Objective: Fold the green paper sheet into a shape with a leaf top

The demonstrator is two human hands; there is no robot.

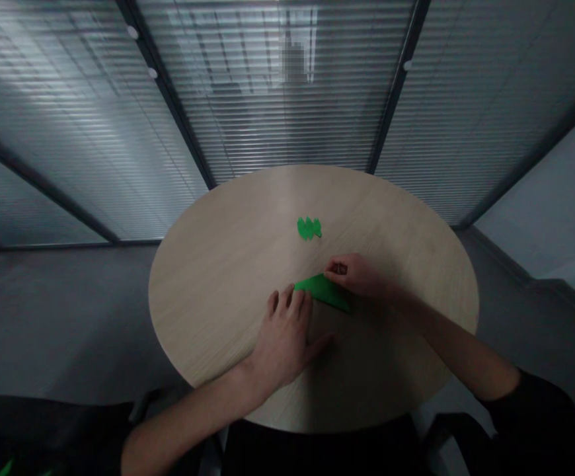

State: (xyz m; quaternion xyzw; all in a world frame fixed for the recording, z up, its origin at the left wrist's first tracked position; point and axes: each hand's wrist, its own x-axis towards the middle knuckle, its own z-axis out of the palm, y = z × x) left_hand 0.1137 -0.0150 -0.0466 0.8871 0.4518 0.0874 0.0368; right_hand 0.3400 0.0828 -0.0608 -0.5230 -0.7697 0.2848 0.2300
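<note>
A folded sheet of green paper (pixel 324 292), roughly triangular, lies on the round wooden table (pixel 218 264). My left hand (pixel 285 337) rests palm down at the paper's left end, fingertips on or right beside its edge, thumb spread out to the right. With fingers curled into a pinch, my right hand (pixel 354 274) holds the paper's upper edge near its far corner. Its fingertips partly cover that corner. Farther back on the tabletop sits a small green cut-out (pixel 309 228) with a scalloped, leaf-like outline, apart from both hands.
Glass partitions with horizontal blinds (pixel 287 125) stand behind the table, divided by dark frames. Chair armrests (pixel 449 423) show near the bottom on either side. A pale wall (pixel 560 198) is at the right, and grey floor (pixel 69 317) surrounds the table.
</note>
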